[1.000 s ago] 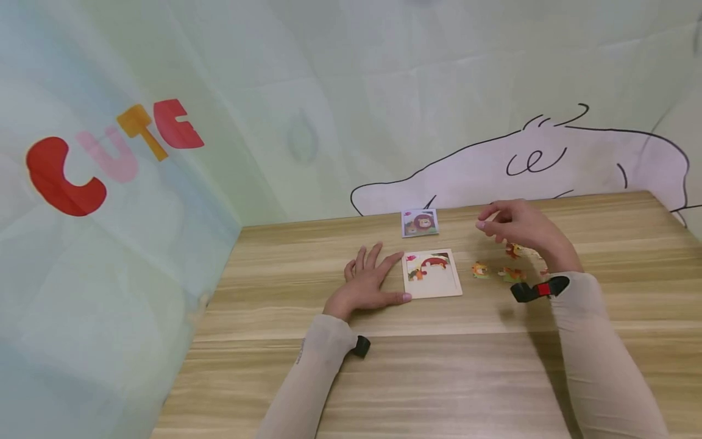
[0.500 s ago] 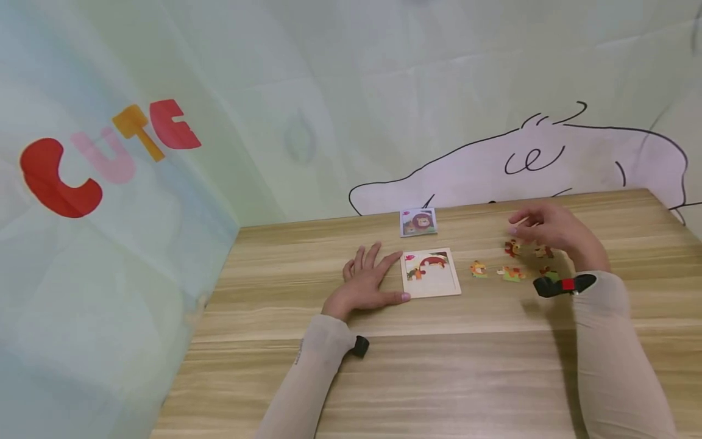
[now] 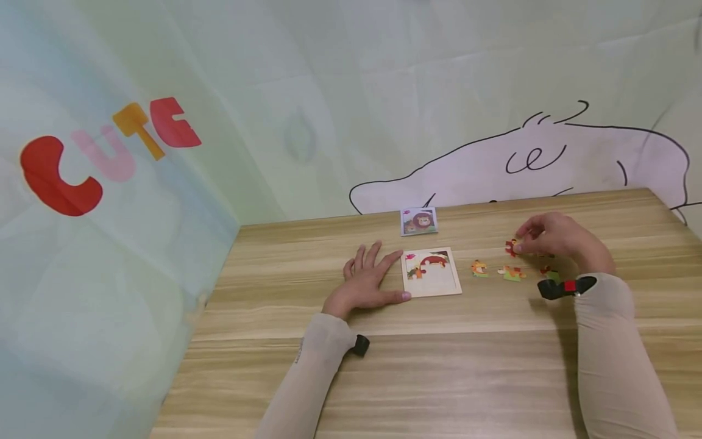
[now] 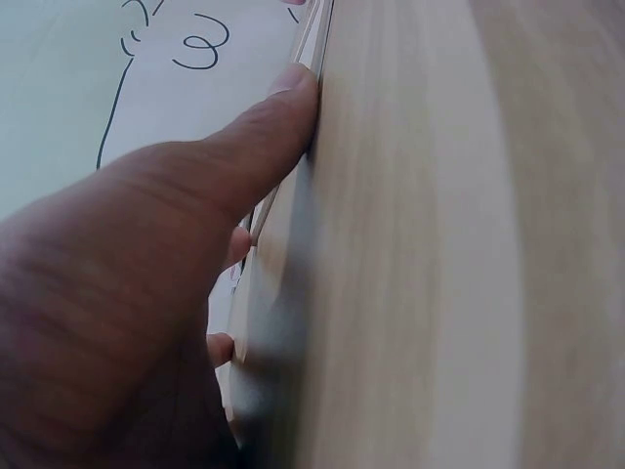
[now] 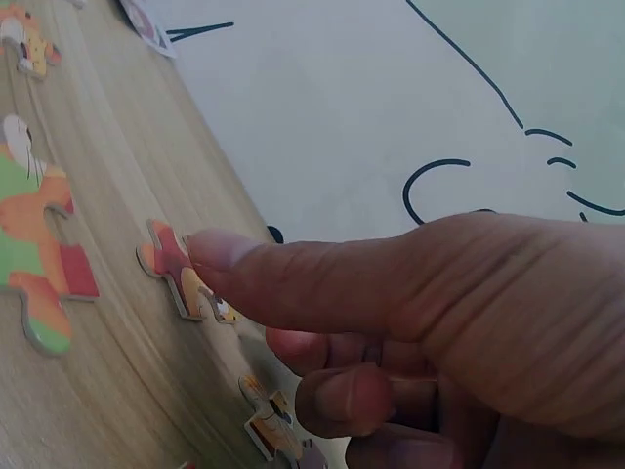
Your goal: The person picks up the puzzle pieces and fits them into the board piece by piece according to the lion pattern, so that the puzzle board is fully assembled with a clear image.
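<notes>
My left hand (image 3: 367, 283) lies on the table with its fingers spread. Its index fingertip and thumb touch the left side of a square wooden puzzle tray (image 3: 445, 286), whose upper part holds several fitted pieces. My right hand (image 3: 567, 241) is lowered over the loose pieces, thumb and index finger apart. In the right wrist view, the thumb tip overlaps the edge of a red and orange puzzle piece (image 5: 174, 269) on the table; the index finger is mostly hidden behind the thumb. Under the other bent fingers lies another puzzle piece (image 5: 264, 415).
Behind the tray sits a square picture card (image 3: 419, 222) with a lion on it. Nearer me lie more loose pieces: a yellow one (image 3: 479, 269), an orange and green one (image 3: 512, 274) and a red and green one (image 3: 550, 273). A printed cloth wall (image 3: 466, 177) stands along the table's far edge.
My right hand has moved right from beside the card, then down to the red and orange puzzle piece. The left hand stays at the tray.
</notes>
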`<state>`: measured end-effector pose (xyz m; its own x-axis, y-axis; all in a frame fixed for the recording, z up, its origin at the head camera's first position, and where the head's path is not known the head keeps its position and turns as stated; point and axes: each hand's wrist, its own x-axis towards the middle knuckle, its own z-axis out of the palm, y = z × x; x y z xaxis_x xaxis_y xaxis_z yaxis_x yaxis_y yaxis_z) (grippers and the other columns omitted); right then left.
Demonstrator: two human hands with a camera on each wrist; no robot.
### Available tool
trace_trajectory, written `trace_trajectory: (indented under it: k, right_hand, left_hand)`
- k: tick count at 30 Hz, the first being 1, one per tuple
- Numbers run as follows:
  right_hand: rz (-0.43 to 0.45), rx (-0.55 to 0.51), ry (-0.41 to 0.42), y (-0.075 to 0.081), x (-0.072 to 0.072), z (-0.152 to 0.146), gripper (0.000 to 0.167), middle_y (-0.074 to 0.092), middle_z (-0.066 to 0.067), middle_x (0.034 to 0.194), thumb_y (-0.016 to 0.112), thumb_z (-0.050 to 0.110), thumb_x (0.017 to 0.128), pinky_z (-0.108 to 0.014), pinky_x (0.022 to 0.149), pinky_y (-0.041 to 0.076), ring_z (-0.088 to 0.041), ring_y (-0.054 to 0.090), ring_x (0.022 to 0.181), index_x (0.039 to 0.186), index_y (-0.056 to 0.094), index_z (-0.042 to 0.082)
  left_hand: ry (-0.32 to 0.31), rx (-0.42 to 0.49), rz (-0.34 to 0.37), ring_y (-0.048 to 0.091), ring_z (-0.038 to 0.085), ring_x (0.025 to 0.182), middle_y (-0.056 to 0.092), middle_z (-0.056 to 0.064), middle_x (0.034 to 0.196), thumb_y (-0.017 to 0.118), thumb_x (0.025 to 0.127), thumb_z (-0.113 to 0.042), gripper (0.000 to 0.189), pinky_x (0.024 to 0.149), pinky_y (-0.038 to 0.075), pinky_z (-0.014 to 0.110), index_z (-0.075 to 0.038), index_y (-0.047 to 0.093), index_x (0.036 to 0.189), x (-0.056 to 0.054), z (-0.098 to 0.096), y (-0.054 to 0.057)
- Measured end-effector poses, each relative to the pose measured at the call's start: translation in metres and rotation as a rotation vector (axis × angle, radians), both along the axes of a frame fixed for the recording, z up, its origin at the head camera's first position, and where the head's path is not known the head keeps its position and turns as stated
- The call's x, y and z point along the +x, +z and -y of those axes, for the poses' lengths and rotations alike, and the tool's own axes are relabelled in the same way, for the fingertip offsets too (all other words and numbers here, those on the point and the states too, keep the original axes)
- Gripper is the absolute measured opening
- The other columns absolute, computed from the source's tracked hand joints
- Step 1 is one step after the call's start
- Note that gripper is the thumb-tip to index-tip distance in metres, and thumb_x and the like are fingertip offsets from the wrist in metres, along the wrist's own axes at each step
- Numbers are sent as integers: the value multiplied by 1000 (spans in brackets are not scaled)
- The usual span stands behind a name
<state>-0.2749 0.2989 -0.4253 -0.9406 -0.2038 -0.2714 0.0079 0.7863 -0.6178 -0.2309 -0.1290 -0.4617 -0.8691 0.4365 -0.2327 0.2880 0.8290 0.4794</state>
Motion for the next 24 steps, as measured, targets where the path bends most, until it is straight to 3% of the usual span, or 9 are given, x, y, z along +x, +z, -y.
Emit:
trace_trajectory:
  k: [13,19,24]
  right_hand:
    - [-47,10,44,-4,-1,4,44,64,-7,96,85,27,94,-30,66,44,-20,55,83,124,68,-1]
    - [-51,-13,65,-2,0,7,35,66,-8,98,83,20,95,-28,69,44,-18,54,87,120,70,-1]
    - [-56,-2,76,-1,-1,8,39,67,-16,106,81,16,96,-30,75,46,-25,56,95,126,67,-5]
  left_hand:
    - [-12,7,-8,-17,42,169,-8,8,184,71,93,-65,94,131,-2,70,-41,23,171,-1,0,1]
    - [-8,4,-6,-15,44,168,-7,9,184,72,93,-64,95,130,-1,70,-40,23,171,-1,0,0]
    - [-4,-3,0,-18,41,169,-8,7,184,71,93,-66,95,131,-3,70,-42,22,171,-1,0,1]
